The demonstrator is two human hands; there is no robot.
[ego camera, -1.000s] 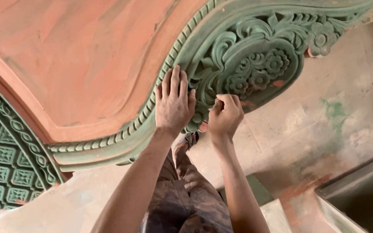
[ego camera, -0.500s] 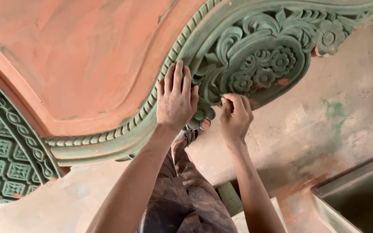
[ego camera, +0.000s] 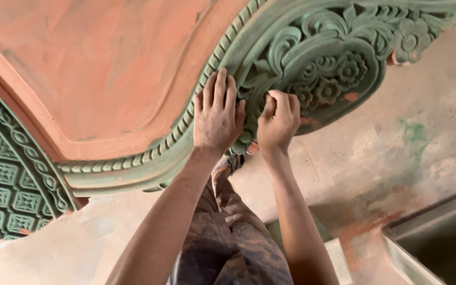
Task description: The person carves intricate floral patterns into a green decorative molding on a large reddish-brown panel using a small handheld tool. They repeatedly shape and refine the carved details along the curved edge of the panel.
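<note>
Both hands had crept a little to the right along the carving since the frame a second earlier, the right one now pressed closer to the flower work. The left hand (ego camera: pixel 218 119) lay flat, fingers together and extended, on the green beaded rim just above the centre of the frame, gripping nothing. The right hand (ego camera: pixel 278 122), just beside it and nearly touching, had its fingers curled and pinched against the carved panel (ego camera: pixel 312 58), a green scroll of leaves and flowers filling the upper right; whether anything was held between those fingertips could not be told. The terracotta-coloured board (ego camera: pixel 96 63) enclosed by the rim filled the upper left, and a green lattice panel (ego camera: pixel 3 190) showed at the lower left edge. Below the arms, at the bottom centre, the person's dust-stained trousers (ego camera: pixel 228 248) were visible over a paint-marked floor (ego camera: pixel 407 142), with a green tray (ego camera: pixel 439 248) in the lower right corner.
</note>
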